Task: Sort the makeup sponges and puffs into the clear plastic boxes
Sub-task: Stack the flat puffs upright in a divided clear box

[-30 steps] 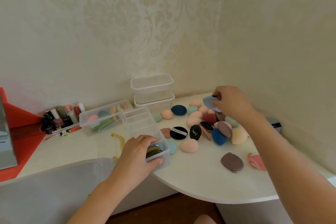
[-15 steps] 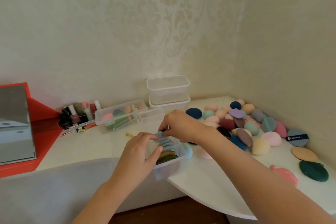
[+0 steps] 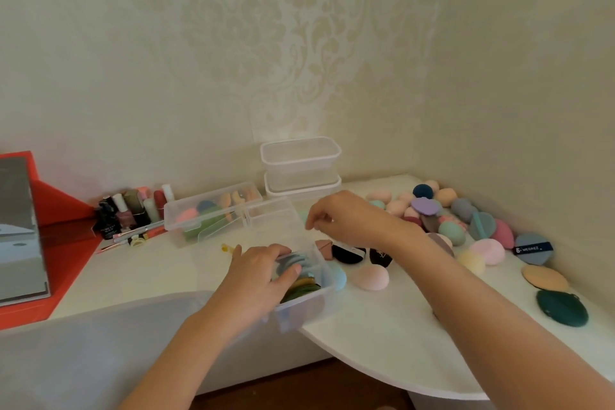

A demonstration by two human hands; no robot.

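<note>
- The divided clear box point(image 3: 301, 304) sits under the left hand point(image 3: 256, 278) at the near edge of the white table point(image 3: 382, 333). Its nearest compartment holds one row of flat puffs point(image 3: 301, 286) standing on edge in blue-grey, yellow and green, packed too tightly to count.
- The left hand clasps that row, with fingers curled over its far side and the thumb across its near side.
- The right hand point(image 3: 346, 220) hovers above the box's far compartments. Its fingers hang loosely curled and nothing shows in them.
- There are four clear containers: the divided box, one long box point(image 3: 213, 220) of sponges beyond the left hand, and two stacked tubs point(image 3: 301, 170) beyond the right hand.
- Below the right wrist lie two black puffs point(image 3: 347, 255), one brown wedge sponge point(image 3: 322, 248) and one pink egg sponge point(image 3: 371, 278). One pale blue sponge point(image 3: 337, 276) there touches the divided box.
- A heap of sponges and puffs point(image 3: 451, 233) lies right of the right forearm, with one purple puff point(image 3: 424, 206) on top.
- Farther right, three puffs lie apart from each other: one blue-grey banded puff point(image 3: 532, 248), one peach puff point(image 3: 544, 278) and one dark green puff point(image 3: 560, 308).
- Far left of the left hand are a cluster of nail polish bottles point(image 3: 126, 215) and one red case point(image 3: 66, 236) with a mirror point(image 3: 16, 226).
</note>
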